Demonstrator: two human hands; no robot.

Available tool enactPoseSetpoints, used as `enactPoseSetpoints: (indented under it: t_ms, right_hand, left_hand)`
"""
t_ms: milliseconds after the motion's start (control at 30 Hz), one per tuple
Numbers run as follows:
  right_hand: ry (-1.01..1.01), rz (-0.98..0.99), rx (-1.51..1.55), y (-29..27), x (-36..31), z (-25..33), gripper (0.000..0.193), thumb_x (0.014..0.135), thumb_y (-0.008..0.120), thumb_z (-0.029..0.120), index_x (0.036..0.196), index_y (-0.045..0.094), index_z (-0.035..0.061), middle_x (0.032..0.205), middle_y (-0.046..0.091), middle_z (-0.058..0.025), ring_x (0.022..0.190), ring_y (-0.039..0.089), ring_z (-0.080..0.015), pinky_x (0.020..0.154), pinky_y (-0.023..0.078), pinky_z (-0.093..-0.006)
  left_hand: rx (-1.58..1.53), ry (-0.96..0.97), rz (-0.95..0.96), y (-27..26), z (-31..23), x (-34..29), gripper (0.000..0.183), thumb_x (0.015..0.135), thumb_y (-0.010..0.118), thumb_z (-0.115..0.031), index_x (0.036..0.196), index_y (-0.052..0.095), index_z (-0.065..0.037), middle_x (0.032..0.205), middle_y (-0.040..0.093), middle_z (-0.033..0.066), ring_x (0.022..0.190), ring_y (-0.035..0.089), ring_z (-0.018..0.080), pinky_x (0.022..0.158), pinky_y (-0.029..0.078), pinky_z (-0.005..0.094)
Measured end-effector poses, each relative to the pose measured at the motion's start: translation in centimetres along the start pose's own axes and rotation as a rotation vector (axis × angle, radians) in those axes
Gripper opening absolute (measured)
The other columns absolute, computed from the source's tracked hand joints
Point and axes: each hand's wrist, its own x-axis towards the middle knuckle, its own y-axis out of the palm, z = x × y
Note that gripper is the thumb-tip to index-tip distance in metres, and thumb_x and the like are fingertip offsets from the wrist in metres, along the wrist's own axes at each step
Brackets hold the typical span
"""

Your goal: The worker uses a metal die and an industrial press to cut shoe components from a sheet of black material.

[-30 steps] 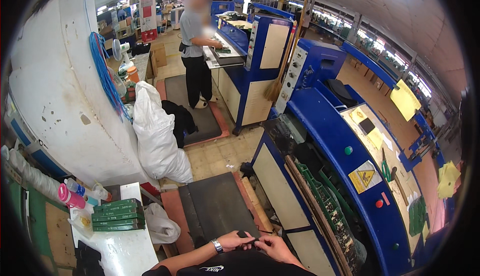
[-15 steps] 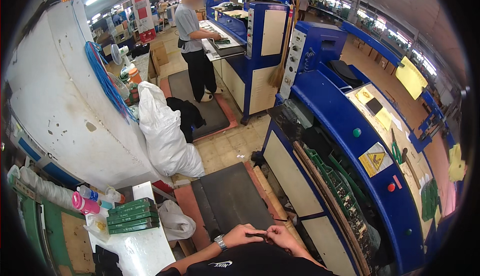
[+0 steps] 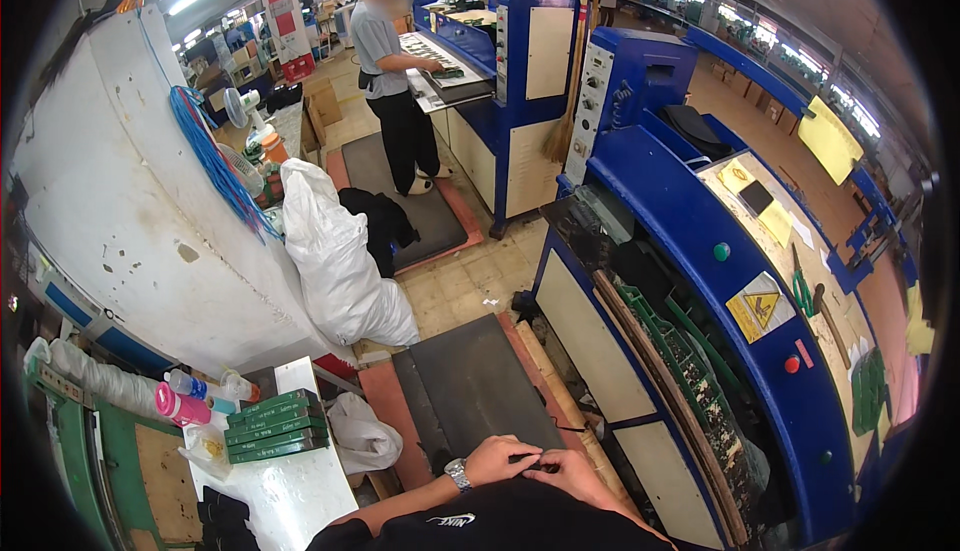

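Note:
Close in front of my body, at the lower edge, my two hands meet over the dark floor mat (image 3: 470, 381). My left hand (image 3: 494, 461), with a metal wristwatch (image 3: 457, 474) behind it, has its fingers bent into a pinch. Beside it my right hand (image 3: 567, 473) is closed the same way, thumb and forefinger together. Between the fingertips shows a small dark piece (image 3: 531, 462), too small to name; both hands seem to pinch it.
A blue machine (image 3: 680, 221) with green and red buttons curves along my right. At left a white table (image 3: 275, 496) bears green stacked blocks (image 3: 275, 426) and bottles (image 3: 185, 403). A stuffed white sack (image 3: 340, 261) leans by the wall. Farther off, a person (image 3: 385, 71) works at another machine.
The view has shifted slightly, so the surroundings sit a little farther right. My hands stay together, fingers slightly rearranged, and the dark piece between them shows more. The person beyond has barely moved.

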Motion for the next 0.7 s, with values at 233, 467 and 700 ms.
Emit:
enactPoseSetpoints:
  t_ms: [233, 467, 700]
  right_hand:
    - [0.017, -0.126, 0.446, 1.7, -0.4, -0.9, 0.018, 0.091, 0.071, 0.014, 0.101, 0.073, -0.0005, 0.113, 0.066, -0.0103, 0.104, 0.063, -0.0175, 0.085, 0.048, -0.0272]
    - [0.050, -0.009, 0.469, 1.4, 0.1, -2.4, 0.019, 0.095, 0.066, 0.012, 0.090, 0.068, -0.0056, 0.113, 0.064, -0.0069, 0.103, 0.058, -0.0117, 0.087, 0.044, -0.0251]
    - [0.193, 0.072, 0.755, 1.7, 0.5, -2.8, 0.016, 0.101, 0.059, 0.013, 0.097, 0.068, 0.0005, 0.104, 0.061, 0.0047, 0.090, 0.053, -0.0042, 0.078, 0.042, -0.0204]
  left_hand:
    - [0.011, 0.010, 0.144, 0.1, 1.2, 0.6, 0.031, 0.094, 0.068, -0.027, 0.118, 0.071, -0.008, 0.097, 0.073, 0.0139, 0.087, 0.066, 0.0314, 0.082, 0.052, 0.0392]
    - [0.030, -0.029, 0.266, -0.8, 1.2, 0.8, 0.039, 0.095, 0.066, -0.031, 0.125, 0.065, -0.007, 0.106, 0.070, 0.0161, 0.096, 0.065, 0.0344, 0.087, 0.051, 0.0413]
    - [0.023, -0.023, 0.208, -0.5, 1.5, 0.6, 0.041, 0.097, 0.062, -0.036, 0.126, 0.063, -0.008, 0.106, 0.069, 0.0160, 0.101, 0.064, 0.0346, 0.091, 0.050, 0.0409]
